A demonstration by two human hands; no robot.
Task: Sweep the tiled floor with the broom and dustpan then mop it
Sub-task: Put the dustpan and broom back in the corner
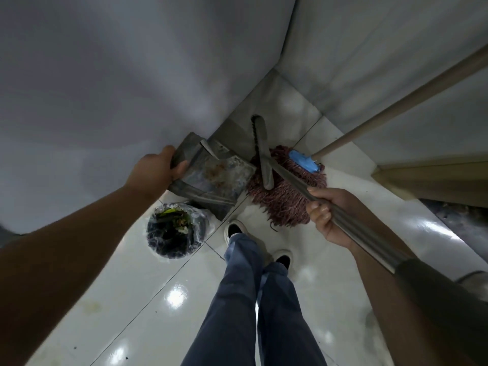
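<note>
My left hand (155,167) grips the back edge of a stained grey metal dustpan (219,175), held tilted close to the wall and just above a lined waste bin (174,231). My right hand (327,210) is curled round the metal broom handle (290,177), which runs up from the lower right. The narrow grey broom head (261,143) with a dark toothed edge points into the corner. A mop with reddish-brown strands (282,204) and a blue clamp (303,161) lies on the glossy white tiled floor (184,299) under the broom.
The mop's wooden handle (396,104) leans up to the right against the pale wall (369,62). The bin holds rubbish in a plastic liner. My feet (235,231) stand right beside the bin and mop. A beige ledge (435,178) juts in at the right.
</note>
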